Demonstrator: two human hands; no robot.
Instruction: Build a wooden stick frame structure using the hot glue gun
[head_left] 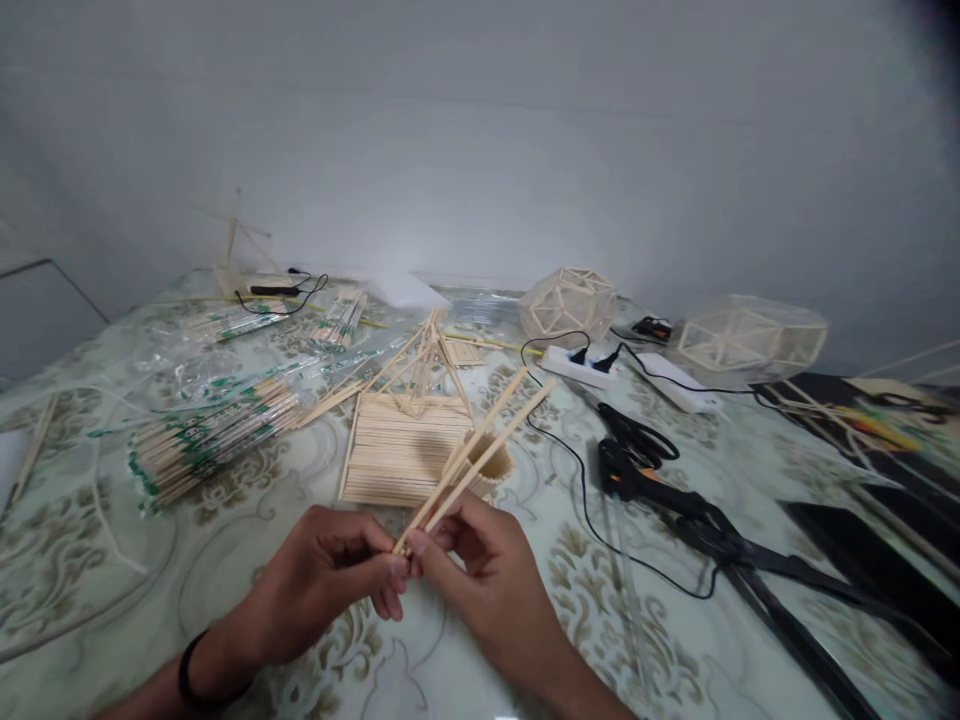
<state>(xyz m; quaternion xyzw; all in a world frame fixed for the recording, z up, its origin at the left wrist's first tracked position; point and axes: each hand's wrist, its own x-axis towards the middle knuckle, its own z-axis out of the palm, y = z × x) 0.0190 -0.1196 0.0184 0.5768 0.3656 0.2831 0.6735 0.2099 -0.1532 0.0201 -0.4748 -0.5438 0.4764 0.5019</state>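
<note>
Two long pale wooden sticks (pixel 487 455) slant up and right from my fingers, their near ends close together and their far ends apart. My left hand (pixel 322 585) pinches the near ends; a dark band circles that wrist. My right hand (pixel 491 575) grips the sticks just beyond, fingertips close to the left ones. Behind the hands lies a flat panel of sticks set side by side (pixel 397 450), with a peaked stick frame (pixel 427 365) at its far edge. A small round cup of short sticks (pixel 491 462) stands at the panel's right, partly behind the held sticks.
Packed stick bundles (pixel 214 440) lie at left. Right of the panel are a white power strip (pixel 577 367) with plugs and cords, black-handled scissors (pixel 637 435) and a black glue gun (pixel 630 475) near a black stand. Wrapped stick models (pixel 570 305) sit by the wall.
</note>
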